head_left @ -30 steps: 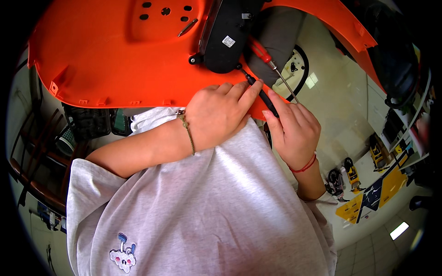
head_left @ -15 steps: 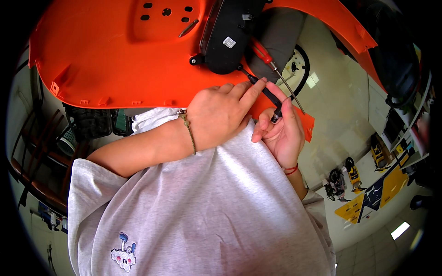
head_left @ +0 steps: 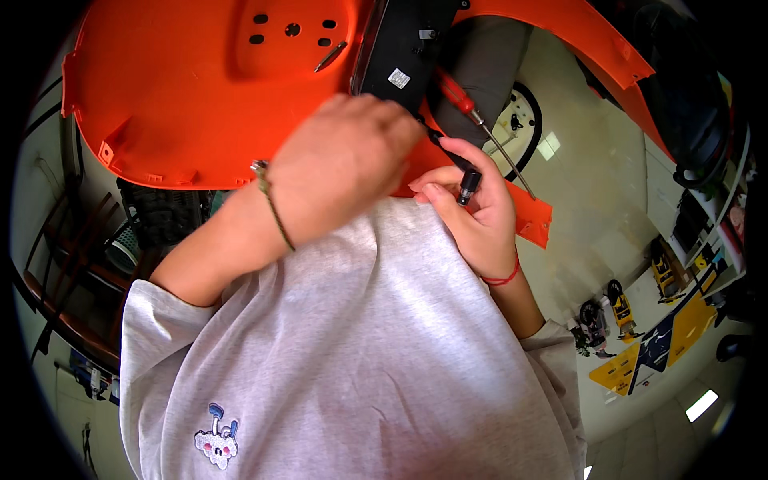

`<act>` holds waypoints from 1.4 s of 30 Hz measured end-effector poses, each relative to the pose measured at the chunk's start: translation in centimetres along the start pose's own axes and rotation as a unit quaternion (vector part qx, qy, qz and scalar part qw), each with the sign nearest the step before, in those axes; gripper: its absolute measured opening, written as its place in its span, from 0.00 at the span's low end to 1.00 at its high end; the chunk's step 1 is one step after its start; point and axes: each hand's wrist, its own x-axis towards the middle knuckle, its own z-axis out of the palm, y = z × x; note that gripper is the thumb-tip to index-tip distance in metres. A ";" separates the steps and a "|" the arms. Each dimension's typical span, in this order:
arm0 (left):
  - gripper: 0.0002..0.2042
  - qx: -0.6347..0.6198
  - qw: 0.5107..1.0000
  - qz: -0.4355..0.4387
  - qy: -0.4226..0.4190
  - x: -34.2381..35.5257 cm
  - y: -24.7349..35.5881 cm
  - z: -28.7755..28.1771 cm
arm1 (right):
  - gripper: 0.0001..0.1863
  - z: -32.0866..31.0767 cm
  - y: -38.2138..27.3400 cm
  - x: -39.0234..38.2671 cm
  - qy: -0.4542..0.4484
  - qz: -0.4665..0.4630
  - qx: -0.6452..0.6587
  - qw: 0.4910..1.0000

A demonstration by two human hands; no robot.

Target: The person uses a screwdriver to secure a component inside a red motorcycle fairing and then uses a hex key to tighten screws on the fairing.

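Observation:
My left hand [head_left: 344,164], smeared by motion, reaches over the lower end of a black housing [head_left: 398,44] on a large orange shell [head_left: 200,104]. Its fingertips lie near where a black cable leaves the housing, but I cannot see what they touch. My right hand [head_left: 484,212] is curled around the black cable connector [head_left: 470,184], its round end poking out between thumb and fingers.
A red-handled screwdriver [head_left: 458,92] lies slanted over a grey cushion-like piece [head_left: 472,68], its shaft pointing toward me. A small metal bit [head_left: 330,56] rests on the orange shell. Chairs [head_left: 76,296] stand at the left.
My left hand has moved up and left, from the cable toward the housing's lower end. The right hand's fingers have closed in around the connector, whose end has shifted slightly left and up.

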 end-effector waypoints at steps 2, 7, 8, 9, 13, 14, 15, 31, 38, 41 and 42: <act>0.15 0.014 0.998 -0.046 0.047 0.8 -1.8 -2.4 | 0.19 -0.2 0.6 0.6 0.036 -0.066 -0.107 0.991; 0.08 0.221 0.965 -0.139 0.025 1.7 -4.4 -5.6 | 0.11 -1.7 -1.5 2.4 0.064 -0.220 -0.349 0.909; 0.08 0.255 0.957 -0.137 0.019 2.0 -4.9 -5.6 | 0.11 -2.3 -2.3 2.3 0.071 -0.260 -0.347 0.898; 0.09 0.259 0.955 -0.145 0.019 2.5 -5.2 -5.1 | 0.11 -2.9 -2.9 2.3 0.078 -0.299 -0.344 0.887; 0.10 0.295 0.944 -0.150 0.009 3.4 -6.9 -2.0 | 0.07 -4.7 -3.4 3.0 0.192 -0.345 -0.193 0.898; 0.10 0.294 0.945 -0.145 0.016 3.4 -7.5 -1.4 | 0.08 -5.2 -3.4 3.4 0.203 -0.316 -0.146 0.915; 0.10 0.294 0.945 -0.140 0.022 3.3 -7.8 -1.0 | 0.08 -5.6 -3.5 3.7 0.215 -0.287 -0.098 0.928; 0.09 0.365 0.918 -0.155 -0.011 4.0 -7.6 0.2 | 0.15 -5.0 2.9 9.7 0.044 -0.103 -0.509 0.853; 0.07 0.363 0.920 -0.148 -0.006 3.2 -7.9 -0.4 | 0.18 -4.6 3.9 10.8 0.041 -0.078 -0.537 0.839; 0.08 0.280 0.938 -0.204 -0.009 3.4 -7.6 -1.3 | 0.18 -4.7 3.3 10.9 0.029 -0.056 -0.554 0.830; 0.08 0.220 0.952 -0.211 0.005 3.4 -7.5 -1.6 | 0.18 -5.0 3.3 10.7 0.022 -0.050 -0.562 0.826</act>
